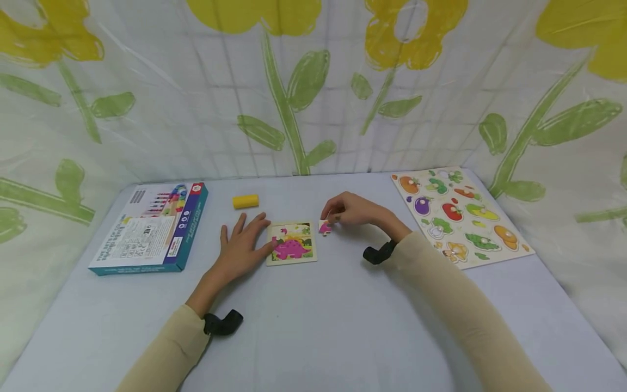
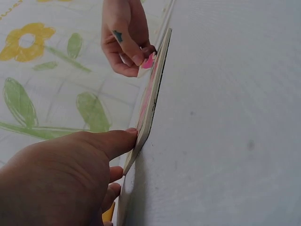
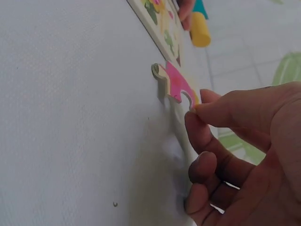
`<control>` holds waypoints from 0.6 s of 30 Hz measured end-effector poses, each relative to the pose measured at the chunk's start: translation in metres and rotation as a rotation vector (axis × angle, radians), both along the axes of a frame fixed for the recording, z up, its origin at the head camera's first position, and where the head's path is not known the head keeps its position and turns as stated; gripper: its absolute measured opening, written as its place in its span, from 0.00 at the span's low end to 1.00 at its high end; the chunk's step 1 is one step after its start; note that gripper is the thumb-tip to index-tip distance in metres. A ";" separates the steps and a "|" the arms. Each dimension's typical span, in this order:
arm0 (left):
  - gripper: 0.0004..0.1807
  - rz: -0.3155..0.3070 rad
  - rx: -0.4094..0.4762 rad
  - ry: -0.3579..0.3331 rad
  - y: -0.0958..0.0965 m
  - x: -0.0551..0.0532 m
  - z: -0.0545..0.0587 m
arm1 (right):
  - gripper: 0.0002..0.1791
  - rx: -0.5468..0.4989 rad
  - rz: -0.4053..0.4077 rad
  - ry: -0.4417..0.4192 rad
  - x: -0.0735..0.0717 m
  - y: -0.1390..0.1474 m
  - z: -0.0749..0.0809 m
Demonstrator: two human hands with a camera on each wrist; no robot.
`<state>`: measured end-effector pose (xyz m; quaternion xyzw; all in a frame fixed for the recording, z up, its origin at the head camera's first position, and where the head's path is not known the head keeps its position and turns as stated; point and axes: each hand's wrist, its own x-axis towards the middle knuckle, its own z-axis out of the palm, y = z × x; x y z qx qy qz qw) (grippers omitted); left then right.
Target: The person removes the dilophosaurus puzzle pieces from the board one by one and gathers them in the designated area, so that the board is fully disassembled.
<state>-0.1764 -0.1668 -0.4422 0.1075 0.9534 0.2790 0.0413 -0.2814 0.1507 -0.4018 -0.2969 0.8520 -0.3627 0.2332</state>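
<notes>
A small square dinosaur puzzle [image 1: 292,251] lies flat on the table, showing a pink dinosaur inside a pale wooden frame. My left hand [image 1: 240,246] rests at its left side with the fingers spread and the thumb on the frame's edge; the left wrist view shows that thumb [image 2: 117,141] on the board. To the right of the puzzle, my right hand [image 1: 355,209] pinches a pink puzzle piece [image 3: 176,82] between thumb and forefinger. The piece is just above or at the table, apart from the frame, and my fingertips cover one end of it.
A yellow cylinder [image 1: 245,201] lies behind my left hand. At the left is a blue-and-white box [image 1: 147,228]. A board of vegetable pictures [image 1: 462,215] lies at the right. Behind the table hangs a flower-printed curtain [image 1: 196,109].
</notes>
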 end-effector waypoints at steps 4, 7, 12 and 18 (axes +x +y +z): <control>0.36 0.001 0.012 -0.002 0.000 0.000 0.000 | 0.15 0.015 0.006 0.032 0.000 -0.003 -0.002; 0.36 0.001 0.020 0.000 0.000 0.000 0.000 | 0.14 0.036 -0.010 0.050 0.001 -0.005 -0.006; 0.34 0.001 0.020 0.014 -0.001 0.001 0.000 | 0.13 0.059 -0.028 0.085 0.002 -0.007 -0.010; 0.34 -0.003 0.035 0.020 0.000 0.002 0.003 | 0.12 0.047 -0.047 0.089 0.002 -0.005 -0.010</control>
